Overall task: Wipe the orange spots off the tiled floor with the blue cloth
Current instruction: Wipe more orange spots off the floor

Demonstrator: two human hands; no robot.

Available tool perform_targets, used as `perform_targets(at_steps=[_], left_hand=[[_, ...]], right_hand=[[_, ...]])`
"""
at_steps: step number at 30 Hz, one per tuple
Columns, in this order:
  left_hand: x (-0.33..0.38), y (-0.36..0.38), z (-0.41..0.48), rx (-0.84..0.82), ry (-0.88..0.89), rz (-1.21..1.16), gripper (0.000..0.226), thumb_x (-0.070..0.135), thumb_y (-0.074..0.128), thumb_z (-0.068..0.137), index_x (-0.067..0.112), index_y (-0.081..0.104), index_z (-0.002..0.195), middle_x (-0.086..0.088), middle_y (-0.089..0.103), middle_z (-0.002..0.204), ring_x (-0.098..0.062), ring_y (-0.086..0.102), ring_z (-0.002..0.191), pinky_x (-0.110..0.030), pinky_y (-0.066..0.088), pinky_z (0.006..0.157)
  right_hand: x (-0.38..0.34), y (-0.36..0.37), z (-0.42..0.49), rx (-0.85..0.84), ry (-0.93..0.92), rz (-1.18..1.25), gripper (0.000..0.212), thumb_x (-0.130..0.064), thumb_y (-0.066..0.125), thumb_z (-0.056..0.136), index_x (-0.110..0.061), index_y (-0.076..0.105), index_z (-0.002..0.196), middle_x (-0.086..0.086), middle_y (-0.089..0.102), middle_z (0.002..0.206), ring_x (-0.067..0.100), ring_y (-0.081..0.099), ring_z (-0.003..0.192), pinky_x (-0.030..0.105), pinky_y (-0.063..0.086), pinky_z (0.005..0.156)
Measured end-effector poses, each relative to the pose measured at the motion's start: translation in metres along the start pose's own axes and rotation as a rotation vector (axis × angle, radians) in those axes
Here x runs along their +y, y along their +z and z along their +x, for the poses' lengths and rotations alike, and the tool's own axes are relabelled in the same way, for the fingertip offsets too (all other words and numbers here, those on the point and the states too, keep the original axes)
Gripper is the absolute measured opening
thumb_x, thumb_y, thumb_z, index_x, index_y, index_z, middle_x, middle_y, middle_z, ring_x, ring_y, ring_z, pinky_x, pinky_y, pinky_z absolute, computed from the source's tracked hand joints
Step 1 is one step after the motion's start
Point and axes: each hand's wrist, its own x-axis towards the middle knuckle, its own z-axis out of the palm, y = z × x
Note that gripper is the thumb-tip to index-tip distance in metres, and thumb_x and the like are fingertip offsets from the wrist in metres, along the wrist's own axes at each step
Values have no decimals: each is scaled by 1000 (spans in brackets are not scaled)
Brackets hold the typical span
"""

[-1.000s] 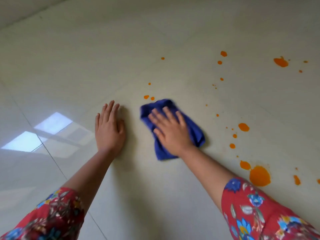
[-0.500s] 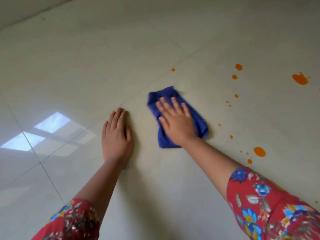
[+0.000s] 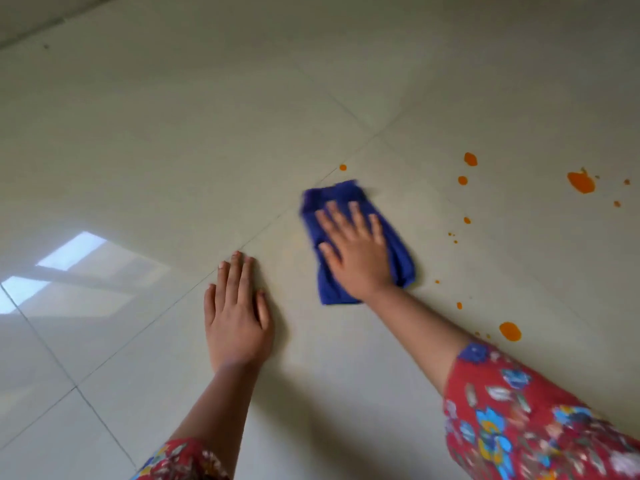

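The blue cloth [image 3: 398,244] lies folded on the pale tiled floor [image 3: 173,150]. My right hand [image 3: 353,251] presses flat on it, fingers spread. My left hand [image 3: 235,313] rests flat on the bare floor to the cloth's left, palm down, holding nothing. Orange spots dot the floor to the right of the cloth: a big one [image 3: 581,181] far right, one [image 3: 470,159] above, one [image 3: 510,331] near my right sleeve, and a small one [image 3: 343,167] just beyond the cloth. A faint yellowish smear [image 3: 294,237] shows left of the cloth.
Grout lines [image 3: 194,289] cross the glossy tiles. A bright window reflection [image 3: 69,258] shines on the floor at left. A wall base [image 3: 52,24] runs along the top left. My red floral sleeves [image 3: 519,410] fill the lower right.
My right hand has slid the cloth forward over the floor, and the two small orange drops that lay just ahead of it are gone. My view has shifted, so spots sit lower right.
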Motion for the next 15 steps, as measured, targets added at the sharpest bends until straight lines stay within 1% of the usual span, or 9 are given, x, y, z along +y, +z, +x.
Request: perform_targets(at_steps=[2,3,4,6,8,10,12,13,15], left_hand=[[0,-1,0,-17,-20,9,59,30,30,94,23,24,152,8,14,161,-12,8,149,-36,9,120],[2,-1,0,-20,-20,19,60,30,31,93,23,24,152,7,14,161,-13,8,149,-36,9,120],[4,-2,1,-19,-16,26,60,30,31,93,23,24,152,7,15,161,-14,10,149,-36,9,120],[3,-2,0,-41,-20,20,60,29,32,92,21,26,151,5,18,161,-16,13,149,-38,12,119],[1,-2,-2,-38,-27,14,60,30,31,92,20,28,151,4,20,160,-17,15,148,-38,13,118],[2,-2,0,-31,-36,25,60,31,30,92,18,30,150,3,20,160,-16,15,148,-39,14,118],[5,-3,1,-41,-49,48,60,29,32,92,18,29,151,3,18,160,-16,13,149,-39,14,118],[5,-2,0,-56,-43,64,61,28,32,92,18,27,151,3,17,161,-17,11,149,-39,13,118],[6,-2,0,-74,-30,96,62,28,29,92,17,23,153,1,14,162,-19,9,149,-40,10,118]], right_hand=[[23,-1,-35,14,199,-13,57,-46,25,98,-29,27,152,-4,25,160,30,23,147,52,21,115],[20,-4,-59,20,226,-22,58,-45,25,98,-28,24,153,-3,22,161,30,21,147,52,19,116],[8,-5,-77,18,196,-36,58,-45,26,97,-27,24,153,-1,21,161,32,20,147,53,18,116],[-30,-5,-83,-42,13,12,60,-45,32,95,-26,29,151,1,26,159,34,22,146,55,17,115],[-66,-5,-58,-62,-172,96,59,-46,34,96,-28,30,151,-1,25,160,32,20,147,54,13,117],[-81,-5,-8,-62,-229,117,58,-46,31,97,-30,28,152,-5,21,161,29,16,149,53,13,118],[-68,-4,38,-59,-177,73,57,-47,28,97,-31,28,152,-7,23,160,27,17,148,53,17,117],[-52,-1,47,-51,-99,44,57,-47,27,96,-31,28,151,-7,24,160,26,19,148,53,20,116],[-19,-1,32,-35,92,22,56,-47,27,98,-31,27,152,-7,23,160,26,20,148,52,20,116]])
